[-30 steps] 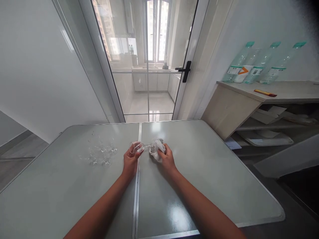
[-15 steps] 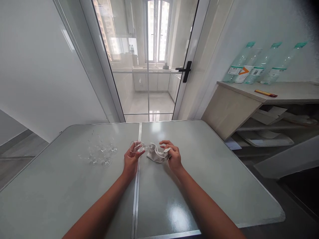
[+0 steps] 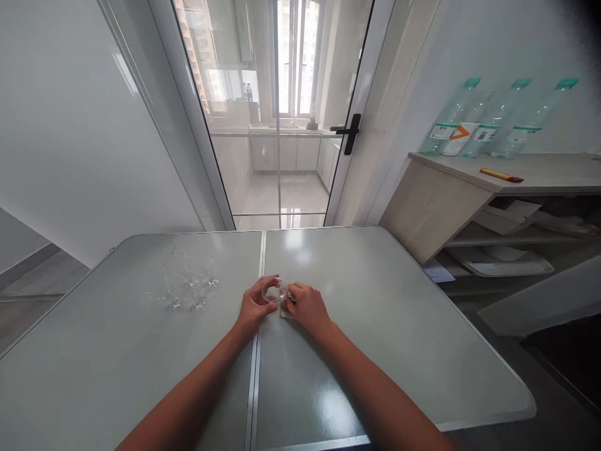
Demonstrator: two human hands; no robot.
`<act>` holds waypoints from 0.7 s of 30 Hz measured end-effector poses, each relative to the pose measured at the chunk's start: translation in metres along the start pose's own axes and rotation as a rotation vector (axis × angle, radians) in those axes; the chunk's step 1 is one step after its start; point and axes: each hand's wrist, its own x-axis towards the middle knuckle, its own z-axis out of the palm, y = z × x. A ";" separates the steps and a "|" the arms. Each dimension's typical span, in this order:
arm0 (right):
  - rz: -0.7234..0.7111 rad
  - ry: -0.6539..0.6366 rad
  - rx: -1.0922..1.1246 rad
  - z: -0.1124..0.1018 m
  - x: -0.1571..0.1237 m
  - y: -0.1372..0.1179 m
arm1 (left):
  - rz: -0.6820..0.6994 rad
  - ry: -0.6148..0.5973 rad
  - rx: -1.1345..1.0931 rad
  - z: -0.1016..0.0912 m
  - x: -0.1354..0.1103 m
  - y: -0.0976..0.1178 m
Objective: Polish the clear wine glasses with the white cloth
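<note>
My left hand is closed round the bowl of a clear stemmed glass, its round rim turned toward me. Against the far side of that glass, my right hand has its fingers bunched on a pale cloth. Most of the cloth is hidden under the right hand, with only a corner showing below it. The stem and foot of the glass are also covered by the right fingers. Both hands are just above the table, near its middle seam.
Several clear stemmed glasses lie or stand close together on the left of the table. At the right, a wooden shelf unit carries plastic bottles and a yellow-red packet. A glass door is behind the table.
My left hand has moved slightly right and turned the glass so its rim faces me more. My right hand has come left and closed with the cloth around the glass's stem end.
</note>
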 end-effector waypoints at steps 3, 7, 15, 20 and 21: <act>0.064 0.042 -0.020 -0.002 0.004 0.007 | -0.001 0.015 -0.016 0.003 0.002 0.001; 0.283 0.165 0.109 -0.012 0.014 0.037 | 0.001 0.274 0.046 0.002 0.003 0.003; 0.446 0.190 0.110 -0.024 0.024 0.088 | -0.045 0.427 0.125 -0.004 0.003 0.007; 0.480 0.185 0.060 -0.021 0.024 0.088 | -0.044 0.511 0.183 -0.011 0.006 0.006; 0.485 0.184 0.051 -0.021 0.024 0.088 | -0.040 0.544 0.208 -0.012 0.006 0.007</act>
